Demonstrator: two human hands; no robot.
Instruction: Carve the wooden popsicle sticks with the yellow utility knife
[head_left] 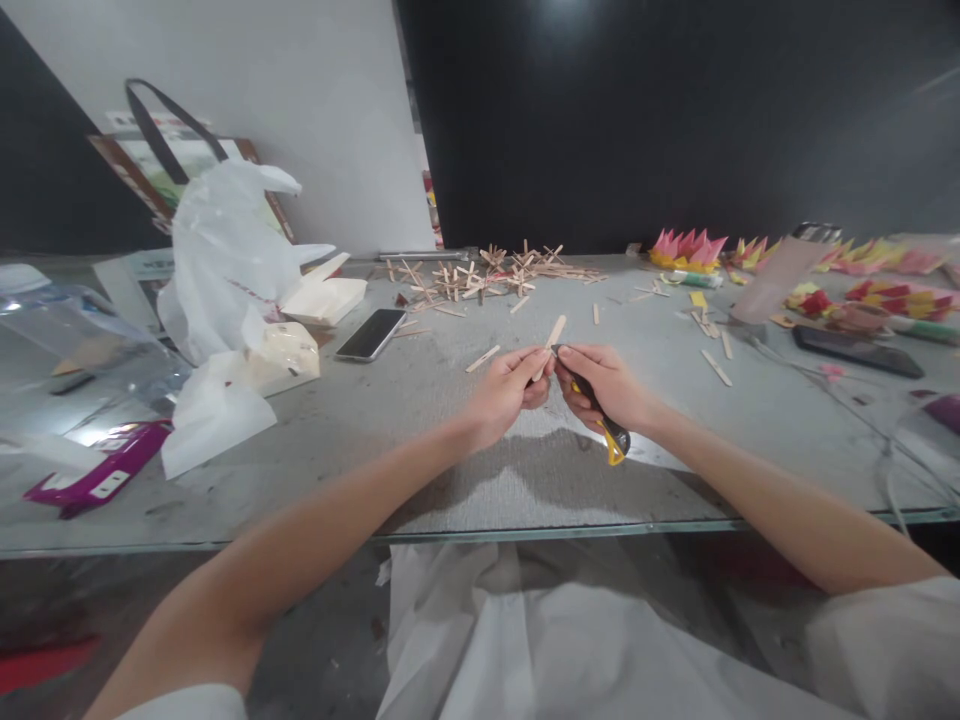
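Between thumb and fingers, my left hand [511, 392] pinches a wooden craft stick [556, 330], its rounded upper end sticking out past the fingertips. My right hand [609, 388] is wrapped round a black and yellow utility knife [615, 436]. The knife's front end meets the stick close to my left fingertips; the blade itself is too small to make out. Both hands are close together above the grey table. Just left of them lies a loose craft stick [482, 359]. Farther back spreads a pile of craft sticks [480, 278], some crossed over one another.
On the left are a phone [371, 334], a white plastic bag [217, 260], a clear bottle [97, 335] and a purple packet [105, 468]. Pink and yellow folded-paper pieces [686, 250], a tumbler [780, 278], a dark phone [857, 352] and a cable [832, 385] are at right.
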